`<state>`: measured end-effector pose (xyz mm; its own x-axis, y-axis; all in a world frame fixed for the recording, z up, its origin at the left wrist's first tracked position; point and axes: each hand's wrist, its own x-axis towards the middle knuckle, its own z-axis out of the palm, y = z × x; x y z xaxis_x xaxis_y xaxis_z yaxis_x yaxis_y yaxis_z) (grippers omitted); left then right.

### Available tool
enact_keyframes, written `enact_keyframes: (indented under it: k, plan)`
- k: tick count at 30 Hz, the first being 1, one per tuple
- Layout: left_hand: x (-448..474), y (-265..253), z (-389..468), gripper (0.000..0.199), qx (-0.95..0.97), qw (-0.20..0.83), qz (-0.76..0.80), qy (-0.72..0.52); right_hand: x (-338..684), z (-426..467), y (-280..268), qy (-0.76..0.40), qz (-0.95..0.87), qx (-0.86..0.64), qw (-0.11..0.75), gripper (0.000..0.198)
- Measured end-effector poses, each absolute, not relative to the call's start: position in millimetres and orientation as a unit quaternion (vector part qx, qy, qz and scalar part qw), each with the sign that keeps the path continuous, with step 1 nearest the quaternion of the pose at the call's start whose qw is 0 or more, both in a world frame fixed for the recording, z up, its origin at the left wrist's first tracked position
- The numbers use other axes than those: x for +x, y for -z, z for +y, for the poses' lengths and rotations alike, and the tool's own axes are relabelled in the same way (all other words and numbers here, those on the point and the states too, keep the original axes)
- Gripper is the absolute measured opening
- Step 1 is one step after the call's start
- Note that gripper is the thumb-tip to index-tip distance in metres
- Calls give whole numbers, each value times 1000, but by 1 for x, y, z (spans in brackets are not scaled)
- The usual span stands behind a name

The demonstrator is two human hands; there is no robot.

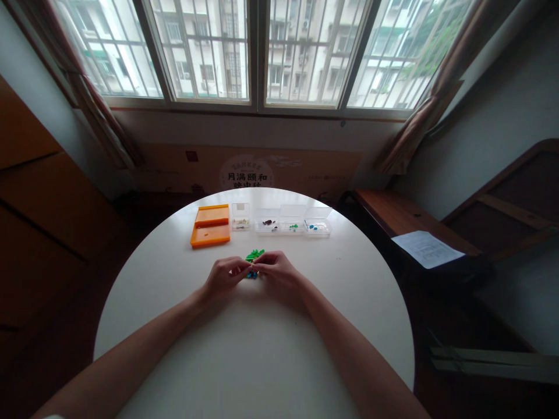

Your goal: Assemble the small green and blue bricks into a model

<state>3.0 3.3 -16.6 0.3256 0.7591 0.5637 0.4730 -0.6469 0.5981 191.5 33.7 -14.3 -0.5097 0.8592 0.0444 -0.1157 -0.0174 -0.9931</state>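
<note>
My left hand (226,275) and my right hand (276,267) meet over the table, fingertips pinched together. Whatever they pinch is too small to make out. Just behind and under the fingertips lies a cluster of small green pieces (254,254), with dark blue pieces (252,275) showing below the fingers. The hands partly hide this cluster, so I cannot tell whether its pieces are joined or loose.
On the round white table (183,361), an open orange case (210,237) lies at the back left. Beside it stand a small clear box (240,224) and a clear compartment box (266,229) with small brown, green and blue pieces. A paper sheet (428,249) rests on a wooden bench (388,212) at right.
</note>
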Motion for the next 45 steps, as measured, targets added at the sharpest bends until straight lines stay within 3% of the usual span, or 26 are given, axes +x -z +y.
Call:
enact_keyframes:
  k: [18,26,37,45]
  plan:
    - [3,16,3,19,803,159,389,-422,190,31,11,-649,-568,-308,402,29]
    - [5,15,3,19,799,161,392,-426,197,38,9,-680,-428,-330,497,28]
    - [6,17,3,19,795,163,405,-421,197,53,-1,-654,-424,-376,501,32]
    - [7,10,6,27,692,117,487,-519,163,84,-9,-628,-419,-378,536,26]
